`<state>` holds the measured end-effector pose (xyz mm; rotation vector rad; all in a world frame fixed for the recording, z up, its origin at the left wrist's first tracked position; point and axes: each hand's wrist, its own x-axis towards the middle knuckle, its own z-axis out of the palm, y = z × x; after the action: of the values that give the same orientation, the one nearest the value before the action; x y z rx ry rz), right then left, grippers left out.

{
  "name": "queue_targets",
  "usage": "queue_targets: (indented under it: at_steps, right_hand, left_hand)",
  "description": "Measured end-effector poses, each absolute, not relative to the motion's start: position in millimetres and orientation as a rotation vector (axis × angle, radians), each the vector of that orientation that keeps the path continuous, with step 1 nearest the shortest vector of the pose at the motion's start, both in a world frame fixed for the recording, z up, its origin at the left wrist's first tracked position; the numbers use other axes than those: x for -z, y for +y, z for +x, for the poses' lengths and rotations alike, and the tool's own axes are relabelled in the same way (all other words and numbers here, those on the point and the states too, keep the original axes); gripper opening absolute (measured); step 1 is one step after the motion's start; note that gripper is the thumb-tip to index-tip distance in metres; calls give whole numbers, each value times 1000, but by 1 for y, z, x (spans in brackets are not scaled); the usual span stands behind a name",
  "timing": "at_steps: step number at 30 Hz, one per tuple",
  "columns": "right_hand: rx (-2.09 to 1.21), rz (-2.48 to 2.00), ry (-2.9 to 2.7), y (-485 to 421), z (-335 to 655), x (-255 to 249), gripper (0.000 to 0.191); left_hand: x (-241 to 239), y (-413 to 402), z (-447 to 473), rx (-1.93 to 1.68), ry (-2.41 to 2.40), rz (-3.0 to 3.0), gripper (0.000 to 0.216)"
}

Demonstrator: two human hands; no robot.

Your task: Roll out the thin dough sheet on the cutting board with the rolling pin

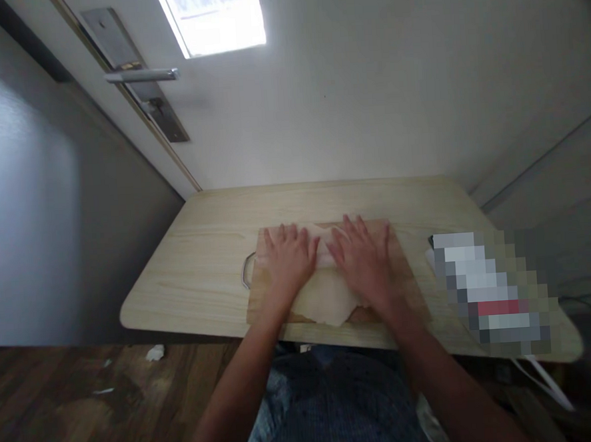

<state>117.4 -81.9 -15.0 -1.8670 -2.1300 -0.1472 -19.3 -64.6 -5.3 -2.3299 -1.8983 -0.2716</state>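
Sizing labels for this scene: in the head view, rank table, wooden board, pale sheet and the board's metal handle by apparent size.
1. table
2. wooden board
3. pale sheet, partly hidden under left hand and right hand
4. metal handle

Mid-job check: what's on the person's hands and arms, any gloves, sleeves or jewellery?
The left hand and right hand are bare: no gloves, rings or watch visible. Both forearms are uncovered down to the picture's lower edge, so no sleeve shows.
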Motion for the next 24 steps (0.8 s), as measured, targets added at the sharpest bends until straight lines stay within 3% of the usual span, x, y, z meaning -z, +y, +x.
queue_targets:
  at_steps: [5, 10, 17, 21, 24]
  right_hand:
    - [39, -1918, -2127, -57, 118, 8, 42]
    - [43, -1788, -2179, -126, 119, 21, 41]
    - [144, -1645, -2219, -213, 120, 44, 50]
    - [104, -1671, -2227, -177, 123, 39, 50]
    - [64, -1719, -2232, -121, 122, 24, 50]
  left_hand:
    - [1, -40, -17, 224, -1966, -2380, 49]
    - [12, -111, -30, 278, -1758, -2413, 45]
    - [25, -196, -35, 256, -1662, -2390, 69]
    - [26, -163, -26, 251, -1730, -2324, 73]
    - [19, -111, -20, 276, -1750, -2335, 63]
